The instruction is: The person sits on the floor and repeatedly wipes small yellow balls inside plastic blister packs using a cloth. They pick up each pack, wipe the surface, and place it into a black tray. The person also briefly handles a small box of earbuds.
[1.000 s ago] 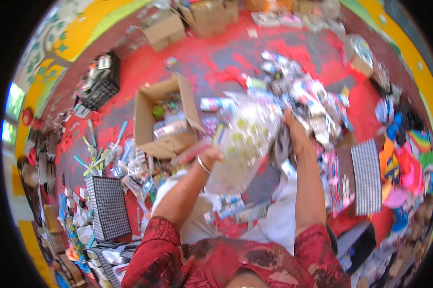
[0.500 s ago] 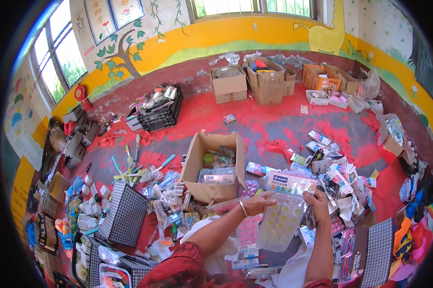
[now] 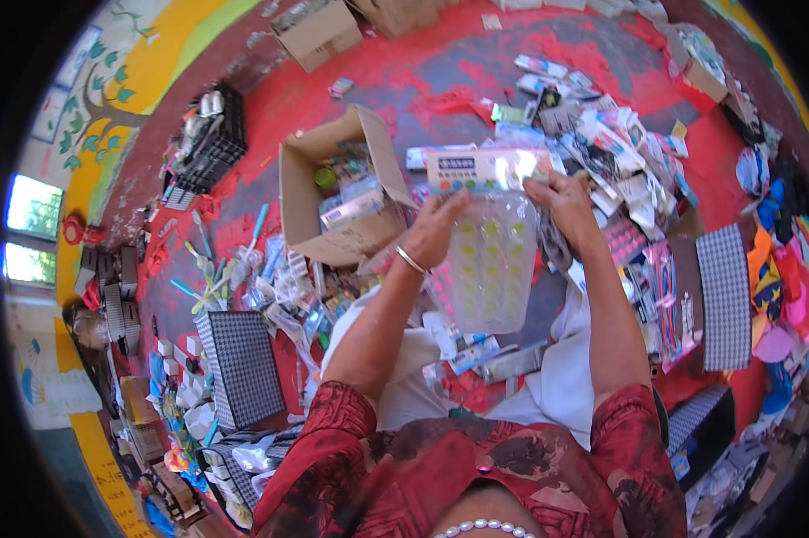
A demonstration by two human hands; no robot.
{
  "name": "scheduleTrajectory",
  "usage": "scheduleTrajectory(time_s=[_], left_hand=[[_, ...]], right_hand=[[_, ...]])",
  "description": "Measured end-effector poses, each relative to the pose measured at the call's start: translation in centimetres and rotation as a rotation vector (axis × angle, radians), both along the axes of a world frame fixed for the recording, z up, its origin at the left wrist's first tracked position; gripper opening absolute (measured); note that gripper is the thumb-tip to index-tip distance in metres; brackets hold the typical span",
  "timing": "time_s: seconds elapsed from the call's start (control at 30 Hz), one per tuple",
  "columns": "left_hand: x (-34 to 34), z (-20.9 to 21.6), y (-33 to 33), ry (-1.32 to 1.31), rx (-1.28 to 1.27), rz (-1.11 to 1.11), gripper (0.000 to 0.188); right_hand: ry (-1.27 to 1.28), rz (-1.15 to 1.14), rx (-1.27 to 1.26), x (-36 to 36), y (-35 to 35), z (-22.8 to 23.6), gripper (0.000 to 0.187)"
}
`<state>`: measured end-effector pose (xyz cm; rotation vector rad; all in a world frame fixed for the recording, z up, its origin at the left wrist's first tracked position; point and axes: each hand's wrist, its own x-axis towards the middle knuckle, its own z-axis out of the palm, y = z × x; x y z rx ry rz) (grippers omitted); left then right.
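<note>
Between my hands is a clear plastic blister pack (image 3: 491, 269) with rows of round yellow-green pieces and a printed white card (image 3: 476, 170) across its top. My left hand (image 3: 436, 230) is closed on its upper left edge, a silvery bangle on the wrist. The upper right corner is pinched in my right hand (image 3: 561, 206). The pack hangs over my lap, just right of an open cardboard box (image 3: 310, 229) that holds a green-lidded jar and small packages. Pink-dotted packs (image 3: 624, 240) lie partly hidden beyond my right forearm.
A heap of small boxes and packets (image 3: 601, 134) spreads ahead to the right. Checkered bins (image 3: 243, 368) stand at left, near toothbrush-like sticks (image 3: 211, 278) and white small boxes (image 3: 185, 368). A black crate (image 3: 216, 134) is farther off. Colourful cloths (image 3: 790, 278) lie at far right.
The view has tilted down and turned, showing more of my lap and sleeves. Both hands still hold the blister pack, which now hangs straighter in view.
</note>
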<state>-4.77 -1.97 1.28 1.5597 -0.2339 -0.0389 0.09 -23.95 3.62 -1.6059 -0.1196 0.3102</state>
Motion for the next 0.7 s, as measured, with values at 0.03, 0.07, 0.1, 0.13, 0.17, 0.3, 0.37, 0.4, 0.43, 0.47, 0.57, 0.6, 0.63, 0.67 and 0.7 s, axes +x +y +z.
scheduleTrajectory(time_s=[0.03,0.07,0.1,0.13,0.17,0.3,0.37,0.4,0.43,0.47,0.57,0.6,0.63,0.67,0.7], left_hand=[[-0.2,-0.2,0.2,-0.235,0.241,0.026,0.037],[0.1,-0.3,0.6,-0.361,0.525,0.051,0.037],[0.3,-0.4,0.8,-0.509,0.829,0.103,0.043],[0.6,-0.6,0.8,-0.475,0.824,0.105,0.04],[1.0,-0.8,0.6,-0.181,0.453,0.119,0.034],[1.5,-1.5,-1.4,0.501,-0.243,0.079,0.029],[0.7,-1.6,-2.7,0.332,-0.107,-0.001,0.025],[0.3,-1.6,-3.2,0.082,0.063,-0.049,0.023],[0.0,-1.5,-3.5,-0.035,0.123,-0.082,0.023],[-0.3,-1.5,-3.8,-0.08,0.132,-0.093,0.022],[-0.4,-1.2,-3.7,0.37,-0.117,-0.129,0.022],[-0.2,-1.1,-3.5,0.398,-0.191,-0.093,0.029],[0.0,-1.0,-3.1,0.447,-0.216,-0.058,0.028],[0.2,-1.0,-2.7,0.466,-0.258,-0.038,0.028],[0.5,-0.9,-2.2,0.482,-0.3,-0.016,0.027]], right_hand=[[-0.027,0.048,0.054,0.2,-0.2,0.0,0.028],[-0.002,0.021,-0.007,0.4,-0.6,0.2,0.026],[0.04,-0.112,-0.049,0.7,-1.0,0.6,0.025],[0.048,-0.207,-0.053,1.1,-1.6,1.2,0.024],[0.056,-0.296,-0.059,1.3,-1.9,1.8,0.023],[-0.182,-0.57,0.256,0.7,-0.8,3.7,0.025],[-0.417,-0.426,0.104,-0.7,2.1,3.1,0.022],[-0.736,-0.345,-0.076,-1.5,3.8,2.4,0.026],[-0.882,-0.133,-0.358,-2.1,4.1,2.1,0.026],[-1.02,-0.052,-0.555,-2.4,4.5,1.6,0.023],[-0.92,-0.086,-0.719,-1.9,2.5,0.4,0.019],[-1.061,-0.191,-0.781,-1.0,1.2,0.2,0.017],[-0.897,-0.217,-0.794,-0.4,-0.4,0.1,0.017],[-0.657,-0.314,-0.888,0.3,-1.4,-0.2,0.019],[-0.677,-0.412,-0.92,0.8,-2.3,-0.4,0.024]])
